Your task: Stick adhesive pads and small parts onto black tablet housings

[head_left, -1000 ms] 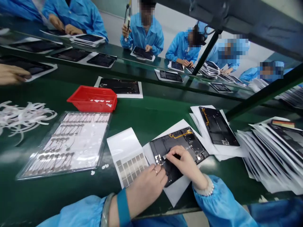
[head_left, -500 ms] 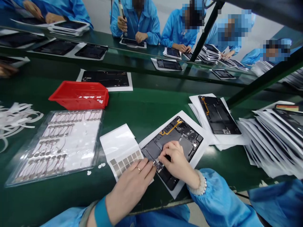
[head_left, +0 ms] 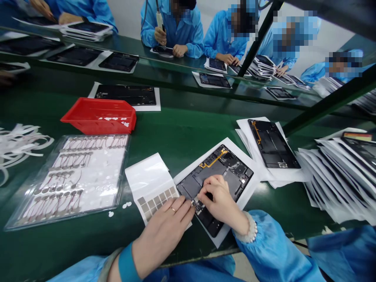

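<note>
An opened tablet point(head_left: 188, 184) lies slanted on white paper point(head_left: 252, 181), its dark inside facing up with an orange flex cable point(head_left: 216, 157) near the top. My left hand point(head_left: 164, 231) rests palm down, fingers stretched, across the lower part of a sheet of grey square stickers point(head_left: 151, 176), with its fingertips at the tablet's left edge. Over the tablet's lower middle, my right hand point(head_left: 219, 201) is in a pinch beside the small circuit board point(head_left: 199, 206). Whatever its fingertips hold is hidden or too small to make out.
Left stand a red bin point(head_left: 85, 117), a clear tray point(head_left: 100, 192) of small round wired parts and white strips point(head_left: 20, 147). Right are another opened tablet point(head_left: 273, 145) and a paper stack point(head_left: 331, 184). A slanted green post point(head_left: 323, 102) rises there. Co-workers sit across the bench.
My hands keep nearly the same pose on the tablet and sheet. Across the bench, a co-worker's hand with a pen-like tool has come down to a tablet. The view has shifted slightly.
</note>
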`<action>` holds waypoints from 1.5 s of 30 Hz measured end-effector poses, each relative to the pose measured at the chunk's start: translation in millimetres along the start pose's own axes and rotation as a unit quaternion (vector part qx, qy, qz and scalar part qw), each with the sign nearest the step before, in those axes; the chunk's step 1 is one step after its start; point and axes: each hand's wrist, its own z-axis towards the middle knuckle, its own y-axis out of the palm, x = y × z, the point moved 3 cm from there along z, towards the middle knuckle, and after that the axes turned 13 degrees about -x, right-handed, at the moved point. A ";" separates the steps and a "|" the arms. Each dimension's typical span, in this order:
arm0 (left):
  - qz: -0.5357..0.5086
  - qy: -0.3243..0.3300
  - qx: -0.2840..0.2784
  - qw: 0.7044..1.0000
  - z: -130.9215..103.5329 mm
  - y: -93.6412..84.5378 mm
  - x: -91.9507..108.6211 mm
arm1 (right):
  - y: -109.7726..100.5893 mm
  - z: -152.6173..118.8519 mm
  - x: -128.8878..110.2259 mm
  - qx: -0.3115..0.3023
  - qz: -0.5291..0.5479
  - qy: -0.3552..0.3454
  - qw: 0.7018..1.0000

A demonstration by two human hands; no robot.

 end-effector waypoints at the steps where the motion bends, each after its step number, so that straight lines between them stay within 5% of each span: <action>1: 0.000 -0.001 0.001 1.000 -0.1 -0.4 0.1 | 0.1 0.0 0.1 0.000 0.000 0.000 1.000; 20: 0.016 0.021 0.022 0.999 1.8 -3.6 2.5 | -0.2 -0.9 0.1 0.001 -0.014 -0.006 1.000; 29: 0.034 0.055 -0.023 0.998 2.9 -3.9 3.9 | -3.5 -1.9 -0.2 0.004 -0.061 -0.025 0.998; 35: 0.033 0.075 -0.035 0.996 7.6 -7.1 0.2 | -37.0 -2.9 18.4 0.146 -0.071 -0.036 0.986; 40: -0.045 0.090 -0.067 0.993 30.8 -16.8 -8.2 | -27.3 6.8 27.6 0.076 -0.081 -0.086 0.990; 45: -0.088 0.088 -0.102 0.987 41.4 -19.7 -15.7 | -17.9 12.4 32.0 0.070 -0.090 -0.086 0.990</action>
